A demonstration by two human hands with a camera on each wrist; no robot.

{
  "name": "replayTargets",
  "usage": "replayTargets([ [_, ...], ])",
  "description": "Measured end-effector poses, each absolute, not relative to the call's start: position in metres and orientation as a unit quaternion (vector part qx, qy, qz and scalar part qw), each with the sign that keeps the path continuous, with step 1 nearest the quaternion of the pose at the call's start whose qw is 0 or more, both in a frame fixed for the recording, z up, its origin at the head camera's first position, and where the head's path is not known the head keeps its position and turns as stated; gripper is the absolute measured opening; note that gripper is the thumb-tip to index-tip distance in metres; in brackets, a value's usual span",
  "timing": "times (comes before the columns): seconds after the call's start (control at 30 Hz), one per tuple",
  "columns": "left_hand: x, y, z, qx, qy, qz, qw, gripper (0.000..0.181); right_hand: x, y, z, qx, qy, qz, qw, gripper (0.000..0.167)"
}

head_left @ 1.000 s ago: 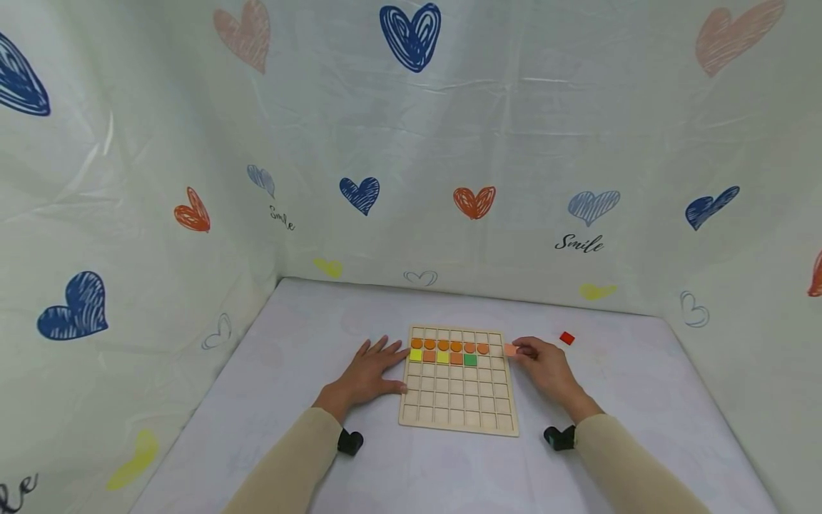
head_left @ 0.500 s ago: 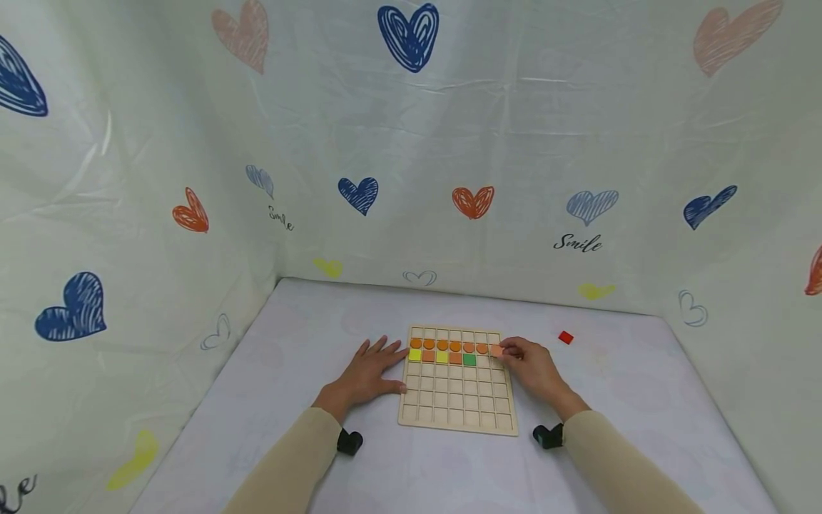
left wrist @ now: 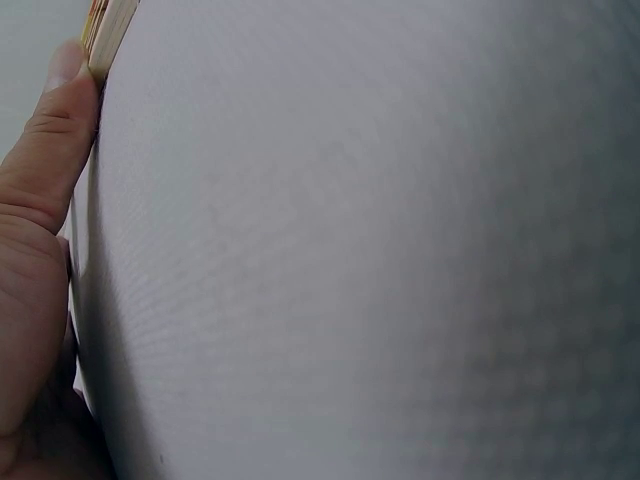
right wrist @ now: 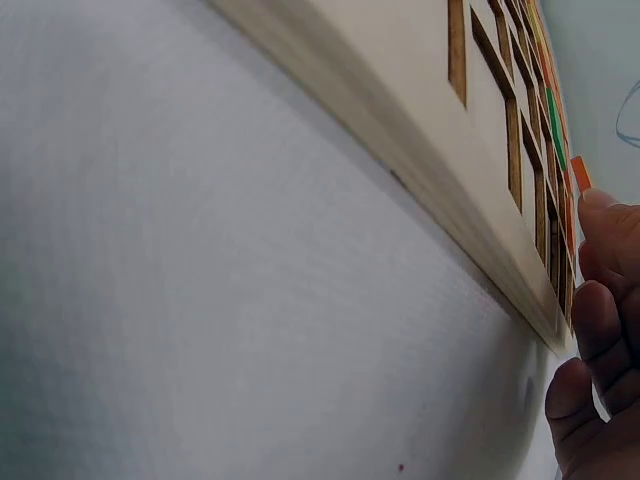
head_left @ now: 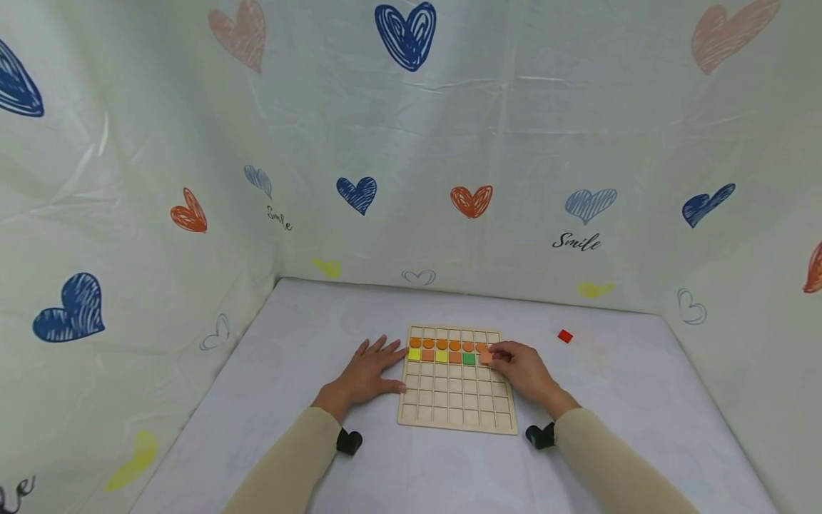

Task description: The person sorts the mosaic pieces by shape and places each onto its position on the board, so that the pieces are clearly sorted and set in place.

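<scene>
A wooden grid board point(head_left: 457, 398) lies flat on the table. One of its upper rows carries round orange discs point(head_left: 442, 344); in the row below sit square tiles, among them yellow, orange and a green tile point(head_left: 469, 359). My right hand point(head_left: 528, 371) pinches an orange square tile point(head_left: 486, 358) over the cell right of the green one; in the right wrist view that orange tile point(right wrist: 581, 173) sticks out from the thumb and fingertips. With fingers spread, my left hand point(head_left: 366, 373) rests beside the board's left edge, and its thumb point(left wrist: 55, 140) touches the board's side in the left wrist view.
A loose red tile point(head_left: 565, 336) lies on the white table point(head_left: 347, 307) beyond my right hand. Behind the table hangs a pale curtain point(head_left: 411, 135) printed with hearts. A black wrist camera point(head_left: 349, 442) shows by the left sleeve, another by the right.
My right hand has moved left with the orange tile, from beside the board's right edge to over the row of square tiles. The left hand has stayed in place.
</scene>
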State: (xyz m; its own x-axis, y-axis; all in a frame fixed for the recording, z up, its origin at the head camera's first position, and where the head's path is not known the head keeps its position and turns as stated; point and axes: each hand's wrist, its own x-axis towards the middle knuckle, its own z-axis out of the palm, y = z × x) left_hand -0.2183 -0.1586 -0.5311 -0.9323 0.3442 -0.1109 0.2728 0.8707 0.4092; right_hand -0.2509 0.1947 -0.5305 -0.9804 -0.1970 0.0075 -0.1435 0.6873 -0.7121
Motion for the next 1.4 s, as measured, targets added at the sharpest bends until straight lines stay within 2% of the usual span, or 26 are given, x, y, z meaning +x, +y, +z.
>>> replayTargets([
  [1.4,-0.2202,-0.1592,-0.5359,0.155,0.965,0.194,0.089,0.086,-0.2564,0.1875,-0.5327,-0.101,0.925,-0.362,0.055,0.024],
])
